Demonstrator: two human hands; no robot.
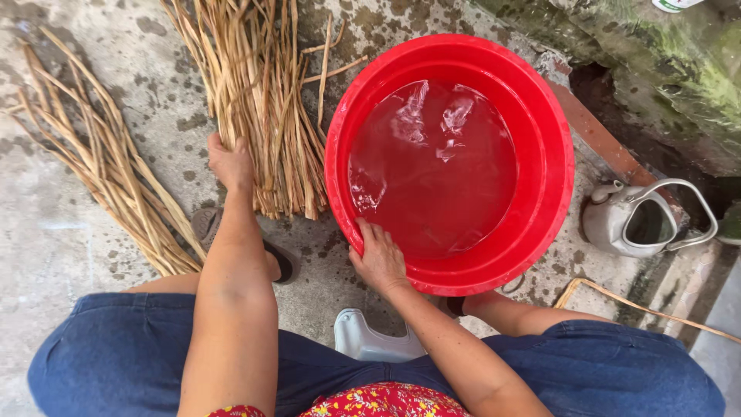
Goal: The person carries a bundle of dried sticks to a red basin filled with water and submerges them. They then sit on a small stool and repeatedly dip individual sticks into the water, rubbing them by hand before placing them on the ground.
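- Left hand [230,164] is gripping the near end of a bundle of dry reed strips [258,100], fingers closed on it, at upper centre-left of the frame; bundle is lying on the concrete floor [93,232], just beside the basin.
- Right hand [378,259] is grasping the near rim of the red basin [556,154], thumb side over the edge, lower centre of frame.
- Basin is holding water; nothing seems to be soaking in it yet, by the look of it – no strips inside.
- Progress, as I judge it: strips are all still dry on the floor, none wetted; basin is filled & ready.
- Count: 2 heaps of strips – the held one & a second heap [108,170] fanning out at far left, untouched; 1 basin; 1 metal watering can [641,220] at right, apart from the basin; 1 stray strip [648,309] at lower right.
- Person is sitting on a small white stool [369,340], bottom centre.
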